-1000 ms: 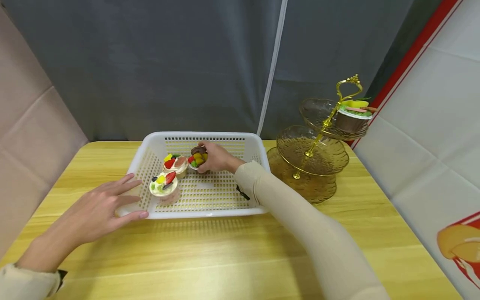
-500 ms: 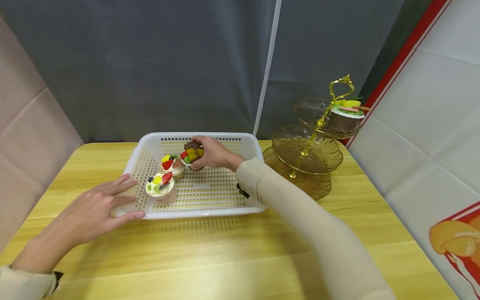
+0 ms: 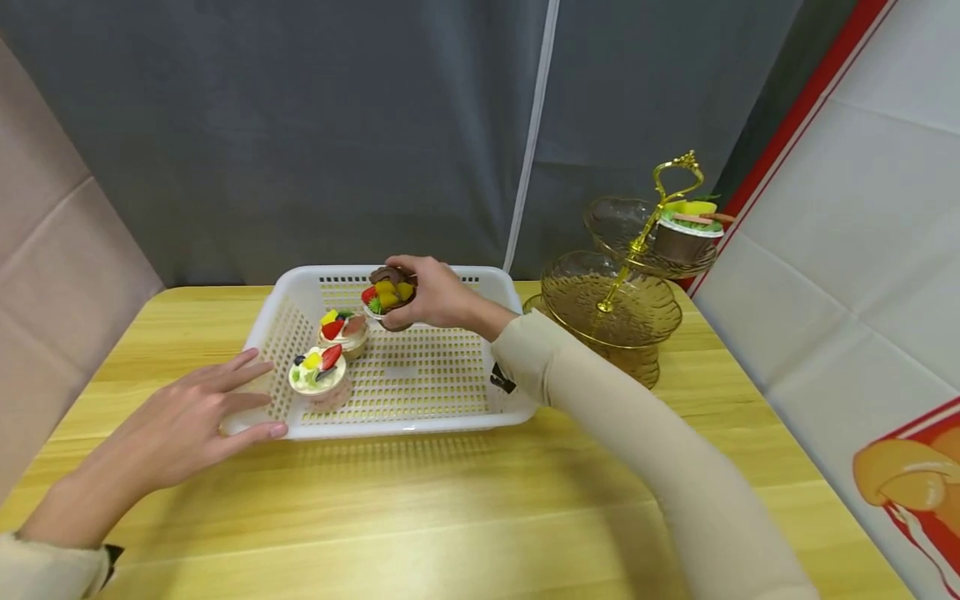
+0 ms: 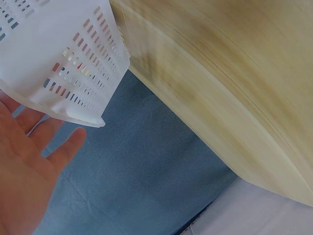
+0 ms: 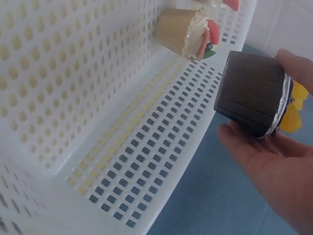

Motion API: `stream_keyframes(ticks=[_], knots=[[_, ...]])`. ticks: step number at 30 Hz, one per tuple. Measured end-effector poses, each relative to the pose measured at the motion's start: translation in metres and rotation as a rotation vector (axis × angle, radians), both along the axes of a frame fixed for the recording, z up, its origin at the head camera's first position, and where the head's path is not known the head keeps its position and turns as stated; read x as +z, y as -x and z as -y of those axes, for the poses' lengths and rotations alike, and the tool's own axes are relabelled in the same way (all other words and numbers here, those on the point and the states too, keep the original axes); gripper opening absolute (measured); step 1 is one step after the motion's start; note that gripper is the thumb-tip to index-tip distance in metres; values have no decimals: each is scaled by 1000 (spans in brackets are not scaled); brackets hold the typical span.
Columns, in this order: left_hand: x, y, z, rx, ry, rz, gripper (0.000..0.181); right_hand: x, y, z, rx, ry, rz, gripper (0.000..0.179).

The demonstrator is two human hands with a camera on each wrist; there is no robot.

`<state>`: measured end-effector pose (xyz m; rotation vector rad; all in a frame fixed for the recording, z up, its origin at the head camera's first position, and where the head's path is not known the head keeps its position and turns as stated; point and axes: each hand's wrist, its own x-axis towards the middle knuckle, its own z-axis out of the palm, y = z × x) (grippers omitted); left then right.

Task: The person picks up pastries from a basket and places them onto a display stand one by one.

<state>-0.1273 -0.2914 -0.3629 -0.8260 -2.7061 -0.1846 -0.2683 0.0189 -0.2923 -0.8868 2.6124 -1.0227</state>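
My right hand [image 3: 438, 293] grips a chocolate cupcake [image 3: 392, 293] topped with fruit, raised over the back of a white plastic basket [image 3: 405, 429]. In the right wrist view its dark cup [image 5: 252, 93] sits between thumb and fingers, above the basket floor. Two cream cupcakes stay at the basket's left side: one with a tan cup [image 5: 176, 32] behind, and one with a pale pink cup [image 3: 322, 392] in front. My left hand [image 3: 198, 417] lies along the basket's left rim, fingers spread and nearly straight. From the left wrist, those fingers [image 4: 46, 132] show right at the rim.
To the right stands a three-tier amber glass stand [image 3: 611, 308] with a gold handle. A brown-cupped cupcake [image 3: 682, 237] sits on its top tier. The wooden table [image 3: 420, 517] runs under everything, with a grey curtain [image 3: 337, 142] behind and a white wall [image 3: 847, 250] at right.
My right hand has lifted the chocolate cupcake up from the basket floor. My left hand keeps its place at the rim. The head view has shifted slightly.
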Motion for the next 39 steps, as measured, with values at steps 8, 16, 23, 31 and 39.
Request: stream_keyframes(ticks=[8,16,23,31,39], knots=[[1,0,0,14,1,25,53,6,-12,-12,6,114,21,84],[1,0,0,7,-2,15,52,16,-26,-29,15,157,-27,85],[1,0,0,12,1,16,53,22,-38,-48,22,151,-47,86],[1,-1,0,15,10,23,53,27,-48,-69,-2,181,-71,84],[2,0,0,13,21,5,54,36,-55,-92,-20,176,-84,83]])
